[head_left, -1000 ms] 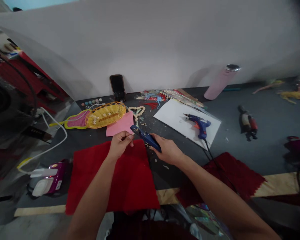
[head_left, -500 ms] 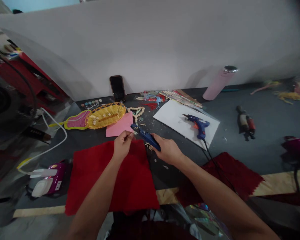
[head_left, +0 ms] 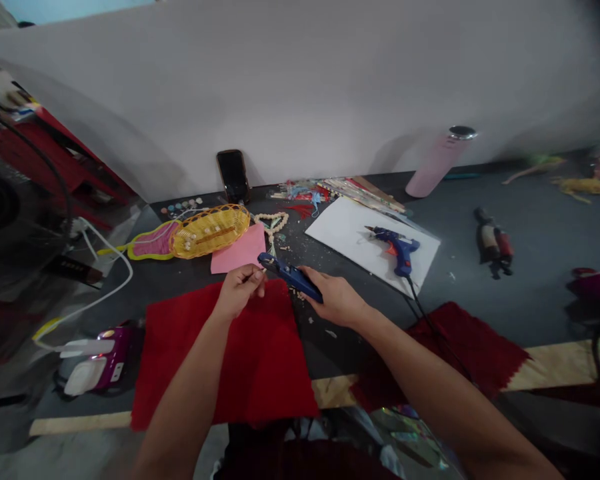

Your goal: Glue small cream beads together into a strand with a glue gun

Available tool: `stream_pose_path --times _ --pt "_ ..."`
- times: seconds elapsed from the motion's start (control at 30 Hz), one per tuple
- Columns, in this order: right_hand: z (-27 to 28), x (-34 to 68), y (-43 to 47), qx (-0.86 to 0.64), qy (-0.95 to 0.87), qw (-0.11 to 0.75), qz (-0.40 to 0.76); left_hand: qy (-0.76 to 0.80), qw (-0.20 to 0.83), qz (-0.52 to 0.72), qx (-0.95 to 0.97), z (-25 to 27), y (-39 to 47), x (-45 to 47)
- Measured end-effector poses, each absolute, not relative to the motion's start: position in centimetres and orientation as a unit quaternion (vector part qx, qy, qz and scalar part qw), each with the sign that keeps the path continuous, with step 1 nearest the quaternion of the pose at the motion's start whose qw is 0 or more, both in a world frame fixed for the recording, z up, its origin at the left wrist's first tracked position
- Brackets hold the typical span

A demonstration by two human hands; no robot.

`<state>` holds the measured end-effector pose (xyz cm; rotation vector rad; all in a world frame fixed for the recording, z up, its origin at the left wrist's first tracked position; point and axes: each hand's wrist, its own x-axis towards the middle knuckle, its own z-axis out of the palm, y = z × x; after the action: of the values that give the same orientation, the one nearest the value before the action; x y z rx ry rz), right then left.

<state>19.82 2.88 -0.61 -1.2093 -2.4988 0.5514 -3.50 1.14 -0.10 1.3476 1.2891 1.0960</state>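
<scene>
My right hand is wrapped round a blue plier-like hand tool, its head pointing up and left. My left hand is closed in a pinch over the top of a red cloth. A small pale piece seems to show at its fingertips, close to the tool's head; I cannot make out what it is. Just beyond the tool's head lie a string of pale beads and a pink sheet. Small pale bits lie beneath and beside the tool.
A yellow woven basket stands at the left, before a phone. To the right a blue glue gun lies on a white board, near a pink bottle. A purple device with a white cable sits front left.
My left hand has shifted slightly left, away from the tool's head, and still pinches. The tool stays in my right hand, its head slightly farther left.
</scene>
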Motion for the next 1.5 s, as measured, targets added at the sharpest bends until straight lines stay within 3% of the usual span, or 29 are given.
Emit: stream_pose_path --times 0.2,0.43,0.63,0.77,1.0,1.17,1.33,1.5 --pt "-0.3 19.5 2.4 -0.442 -0.87 0.137 0.171 0.52 0.481 0.457 0.537 -0.3 1.2 -3.5" --pt "0.2 19.0 2.2 -0.48 -0.852 0.13 0.165 0.593 0.323 0.476 0.564 -0.8 1.3 -2.2" --pt "0.1 19.0 2.3 -0.468 -0.85 0.156 0.188 0.633 0.281 0.475 0.543 0.0 0.9 -1.8" --pt "-0.6 19.3 2.6 -0.444 -0.857 0.163 0.206 0.607 0.317 0.464 0.562 0.3 0.8 -2.4" --pt "-1.0 19.9 3.1 -0.423 -0.869 0.164 0.199 0.534 0.472 0.481 0.511 -0.4 1.2 -3.0" --pt "-0.6 19.8 2.8 -0.435 -0.87 0.15 0.179 0.521 0.492 0.485 0.501 -0.3 1.1 -3.3" --pt "-0.4 19.5 2.4 -0.453 -0.866 0.14 0.159 0.54 0.448 0.483 0.524 -0.5 1.1 -3.3" --pt "0.1 19.1 2.2 -0.476 -0.855 0.13 0.161 0.593 0.32 0.469 0.571 -0.6 1.1 -2.3"
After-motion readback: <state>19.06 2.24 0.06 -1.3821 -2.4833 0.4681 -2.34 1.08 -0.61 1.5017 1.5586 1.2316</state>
